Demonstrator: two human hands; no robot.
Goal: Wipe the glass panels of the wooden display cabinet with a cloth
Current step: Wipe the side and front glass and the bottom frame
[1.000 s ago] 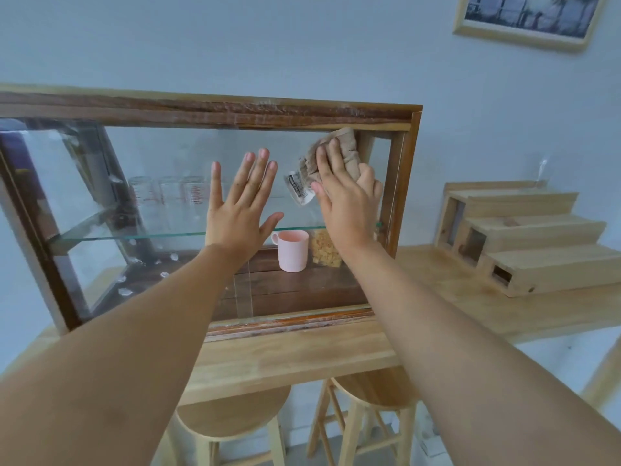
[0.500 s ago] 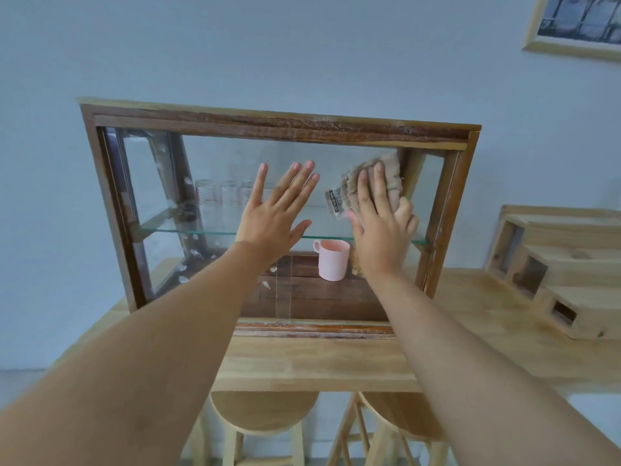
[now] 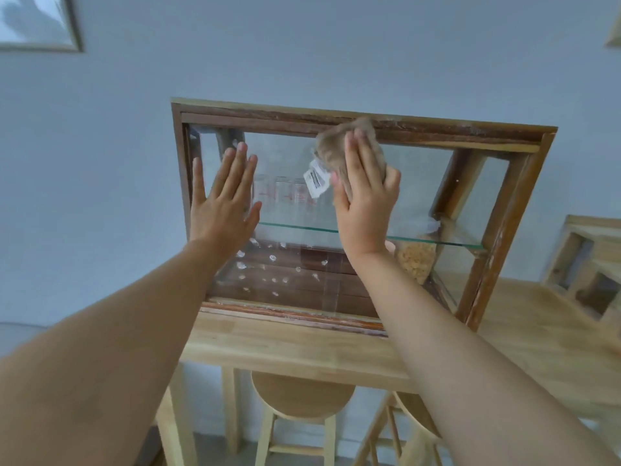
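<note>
The wooden display cabinet (image 3: 363, 117) stands on a light wooden table, its glass front panel (image 3: 416, 183) facing me. My right hand (image 3: 364, 200) presses a beige cloth (image 3: 332, 148) with a white label flat against the upper middle of the glass, just under the top rail. Spread flat with fingers apart, my left hand (image 3: 223, 200) rests on the glass near the cabinet's left post and holds nothing. Inside, clear glasses (image 3: 285, 193) stand on a glass shelf (image 3: 433, 240).
A bag of yellowish snacks (image 3: 415, 264) sits inside at the lower right; water drops speckle the lower left glass. The table (image 3: 302, 351) carries a stepped wooden stand (image 3: 591, 264) at the far right. Two round stools (image 3: 300, 398) stand under the table. A framed picture (image 3: 37, 23) hangs upper left.
My right hand has slid the cloth leftwards along the top of the glass, from the right post to the upper middle. My left hand moved left too. The view turned rightwards off the cabinet's centre.
</note>
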